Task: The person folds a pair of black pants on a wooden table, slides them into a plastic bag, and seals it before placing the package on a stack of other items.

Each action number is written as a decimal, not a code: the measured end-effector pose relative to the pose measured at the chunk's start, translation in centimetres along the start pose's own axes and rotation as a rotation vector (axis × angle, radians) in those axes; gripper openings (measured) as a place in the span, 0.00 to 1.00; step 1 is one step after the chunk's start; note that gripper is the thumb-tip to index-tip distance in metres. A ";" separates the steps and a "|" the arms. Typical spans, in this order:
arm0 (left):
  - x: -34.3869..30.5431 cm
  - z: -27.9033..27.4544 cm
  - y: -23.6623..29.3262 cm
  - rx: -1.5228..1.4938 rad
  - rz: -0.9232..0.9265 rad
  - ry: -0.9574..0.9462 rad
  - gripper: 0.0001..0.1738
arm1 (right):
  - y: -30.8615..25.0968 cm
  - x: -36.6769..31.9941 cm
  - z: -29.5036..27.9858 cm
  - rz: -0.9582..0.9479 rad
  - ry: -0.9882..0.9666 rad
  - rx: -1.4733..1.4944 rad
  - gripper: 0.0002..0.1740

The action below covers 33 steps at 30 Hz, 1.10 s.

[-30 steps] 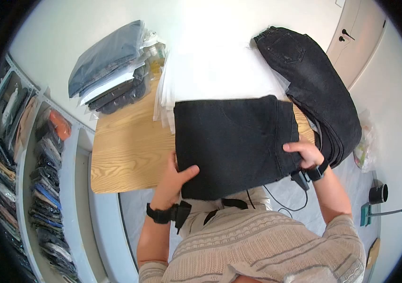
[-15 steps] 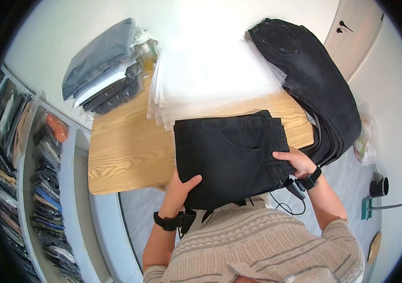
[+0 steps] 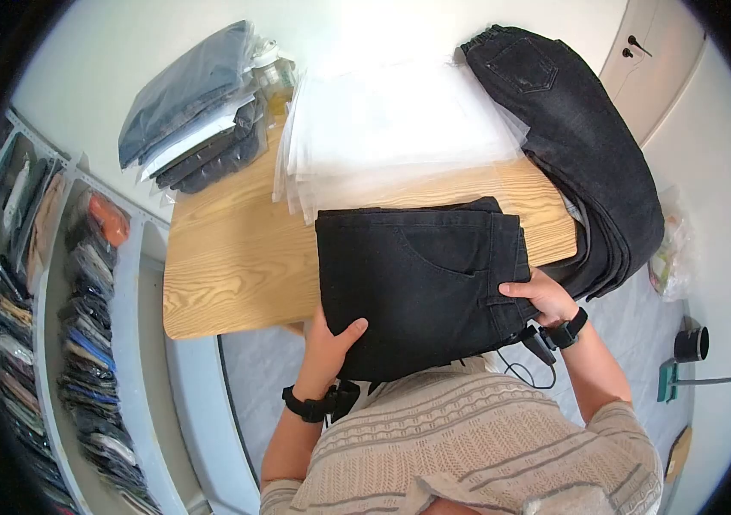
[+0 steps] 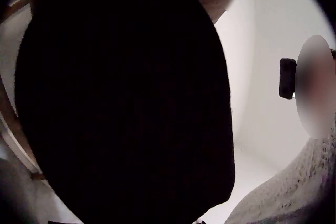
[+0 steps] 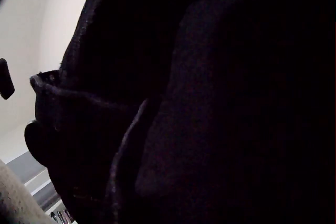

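A folded pair of black jeans is held between both hands at the table's front edge, its curved pocket seam and waistband facing up. On the left side my left hand grips the folded edge, thumb on top and fingers hidden beneath. My right hand grips the waistband end the same way, its thumb lying over the band. In the left wrist view the dark cloth of the jeans fills most of the picture. Folds and a seam of the jeans show close up in the right wrist view.
Clear plastic bags lie stacked on the wooden table. Bagged garments are piled at the back left beside a jar. More black jeans drape over the right edge. Shelves with packed clothes stand left.
Both hands have drawn the jeans down toward the body, off the stack of plastic bags. The pocket seam now shows more fully. Over the last half second the hands have barely moved.
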<state>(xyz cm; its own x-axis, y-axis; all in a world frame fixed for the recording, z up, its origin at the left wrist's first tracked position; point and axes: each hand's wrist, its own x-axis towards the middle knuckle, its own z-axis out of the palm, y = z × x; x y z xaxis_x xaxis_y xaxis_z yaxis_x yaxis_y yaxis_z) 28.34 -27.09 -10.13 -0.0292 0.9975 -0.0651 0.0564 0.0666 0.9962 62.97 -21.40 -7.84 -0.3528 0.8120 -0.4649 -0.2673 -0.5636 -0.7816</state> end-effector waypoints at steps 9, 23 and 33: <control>-0.1 2.2 2.3 -0.152 0.072 -0.071 0.45 | -3.2 -5.5 -0.1 -0.474 0.114 -0.220 0.29; 2.4 2.6 5.9 0.151 0.130 0.079 0.45 | -5.1 -3.2 3.9 -0.274 0.189 -0.118 0.25; 2.0 7.7 10.4 0.842 0.555 0.220 0.32 | -2.7 -2.1 10.0 -0.632 0.306 -0.453 0.21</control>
<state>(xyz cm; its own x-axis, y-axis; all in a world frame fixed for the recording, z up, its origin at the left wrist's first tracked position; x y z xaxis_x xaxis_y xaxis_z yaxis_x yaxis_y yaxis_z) 36.55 -24.22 -0.33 0.0370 0.8720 0.4881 0.7961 -0.3210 0.5131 55.50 -23.11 -0.58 0.0192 0.9969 0.0764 0.0765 0.0747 -0.9943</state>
